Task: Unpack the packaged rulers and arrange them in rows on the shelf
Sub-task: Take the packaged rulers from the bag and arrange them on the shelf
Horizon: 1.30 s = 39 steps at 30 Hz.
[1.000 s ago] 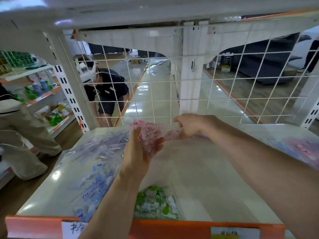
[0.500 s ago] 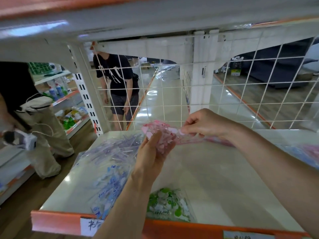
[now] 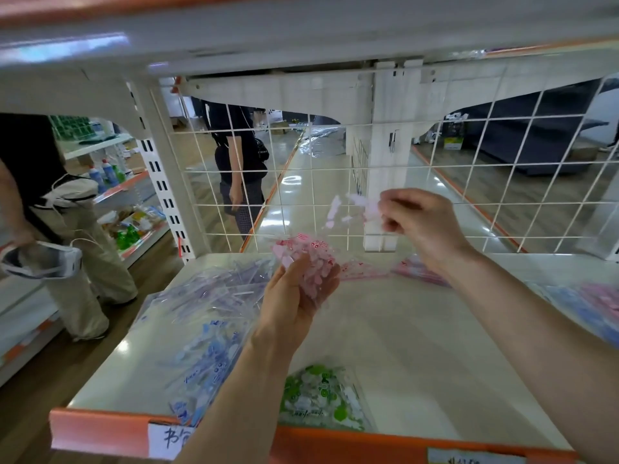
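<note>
Pink ruler packet (image 3: 311,266) sits gripped in the left hand (image 3: 294,296), fingers curled round it, above the middle of the shelf (image 3: 418,346). The right hand (image 3: 422,226), farther and higher, pinches a blurred pink strip (image 3: 360,204). Blue packets (image 3: 207,333) lie on its left side; a green packet (image 3: 318,393) lies at the near edge.

Black-clad bystander (image 3: 239,162); bottles (image 3: 109,172) far left
</note>
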Motion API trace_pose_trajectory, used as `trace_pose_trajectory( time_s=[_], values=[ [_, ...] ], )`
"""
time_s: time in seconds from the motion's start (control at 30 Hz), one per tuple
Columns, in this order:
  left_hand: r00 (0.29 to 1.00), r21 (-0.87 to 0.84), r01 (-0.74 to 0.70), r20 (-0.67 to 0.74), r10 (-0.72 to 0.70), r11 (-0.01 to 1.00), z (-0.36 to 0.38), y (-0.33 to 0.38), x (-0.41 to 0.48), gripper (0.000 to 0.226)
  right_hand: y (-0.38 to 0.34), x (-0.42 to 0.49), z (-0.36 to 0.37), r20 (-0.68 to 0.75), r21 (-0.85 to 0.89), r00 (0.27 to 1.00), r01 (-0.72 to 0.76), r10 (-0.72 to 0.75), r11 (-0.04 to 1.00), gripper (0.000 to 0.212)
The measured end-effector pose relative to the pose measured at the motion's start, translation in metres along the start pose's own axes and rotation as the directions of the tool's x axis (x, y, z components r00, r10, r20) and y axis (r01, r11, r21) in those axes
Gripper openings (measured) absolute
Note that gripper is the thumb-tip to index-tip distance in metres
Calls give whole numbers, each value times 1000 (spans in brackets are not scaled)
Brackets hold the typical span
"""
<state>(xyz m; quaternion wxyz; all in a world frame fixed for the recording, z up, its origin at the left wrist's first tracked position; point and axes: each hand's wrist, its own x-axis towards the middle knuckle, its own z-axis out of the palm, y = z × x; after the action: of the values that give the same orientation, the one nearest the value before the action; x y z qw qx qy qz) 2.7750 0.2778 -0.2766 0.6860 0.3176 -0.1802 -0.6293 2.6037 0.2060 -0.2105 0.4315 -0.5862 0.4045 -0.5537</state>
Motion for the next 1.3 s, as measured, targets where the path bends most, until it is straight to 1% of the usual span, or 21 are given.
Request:
trace_pose_trajectory(
  time_s=[0.03, 0.07, 0.1, 0.13, 0.2, 0.23, 0.27, 0.33, 0.37, 0.47, 0.53, 0.57, 0.6, 0.7, 0.8, 0.9, 1.03, 1.1, 1.17, 1.23, 1.3],
  values=[
    [1000, 17, -2, -17, 2, 1000, -1, -1, 1, 31, -2, -1, -1, -75, -111, 987, 135, -144, 985, 11],
    [1000, 21, -1, -31, 2, 1000, -1, -1, 1, 31, -4, -3, 0, -83, -291, 934, 312, -348, 905, 10],
    [999, 26, -1, -32, 2, 1000, -1, -2, 2, 30, -6, -7, 3, 11, -456, 836, 492, -548, 742, 9],
    [1000, 25, 0, -19, 1, 1000, 0, -2, 1, 28, -7, -12, 7, 153, -565, 715, 629, -682, 533, 9],
    [999, 22, 5, 44, -6, 1000, 1, -2, 1, 25, -2, -28, 22, 401, -634, 531, 749, -747, 191, 3],
    [996, 30, 10, 91, -12, 1000, 2, -1, 0, 25, 3, -37, 29, 490, -624, 474, 777, -732, 86, 3],
    [991, 46, 13, 133, -19, 999, 2, -1, -1, 29, 8, -46, 37, 553, -608, 453, 794, -699, 34, 7],
    [987, 98, 8, 161, -24, 995, 0, -1, -1, 31, 18, -58, 44, 623, -568, 468, 821, -627, 48, 8],
    [989, 135, -7, 150, -14, 991, -2, -1, 0, 27, 21, -61, 45, 637, -553, 494, 828, -592, 96, 9],
    [994, 223, -37, 110, 12, 974, -4, -3, 1, 21, 20, -64, 42, 692, -500, 581, 814, -428, 297, 31],
    [994, 216, -35, 110, 11, 976, -3, -3, 0, 15, 14, -60, 34, 705, -474, 617, 777, -349, 415, 25],
    [993, 197, -36, 115, 13, 980, -2, -3, 0, 14, 13, -55, 29, 693, -476, 635, 758, -341, 446, 20],
    [993, 180, -33, 114, 12, 983, -1, -2, 0, 14, 11, -48, 23, 672, -506, 667, 730, -321, 459, 24],
    [998, 238, -32, 65, 17, 971, 1, -2, -2, 13, 1, -31, 12, 659, -649, 746, 630, -100, 426, 54],
    [998, 304, -46, 64, 28, 951, 4, -3, -5, 11, -10, -26, 14, 664, -731, 738, 605, 122, 316, 57],
    [996, 287, -72, 72, 54, 955, 4, -2, -5, 9, -16, -23, 20, 680, -731, 715, 641, 164, 233, 53],
    [995, 313, -97, 55, 83, 945, 5, -3, -5, 9, -11, -16, 25, 683, -729, 709, 645, 175, 231, 41],
    [990, 314, -122, -26, 137, 941, 1, -4, -3, 12, -10, -5, 22, 642, -761, 740, 579, 203, 293, 38],
    [967, 296, -151, -152, 202, 943, -3, -2, 0, 10, -6, 13, 14, 553, -813, 804, 464, 218, 351, 42],
    [939, 304, -191, -221, 264, 933, -6, -2, 3, 17, 3, 28, 10, 476, -865, 833, 387, 282, 318, 47],
    [916, 326, -221, -253, 310, 919, -5, -2, 3, 23, 16, 35, 12, 446, -891, 810, 362, 381, 273, 60]
  ],
)
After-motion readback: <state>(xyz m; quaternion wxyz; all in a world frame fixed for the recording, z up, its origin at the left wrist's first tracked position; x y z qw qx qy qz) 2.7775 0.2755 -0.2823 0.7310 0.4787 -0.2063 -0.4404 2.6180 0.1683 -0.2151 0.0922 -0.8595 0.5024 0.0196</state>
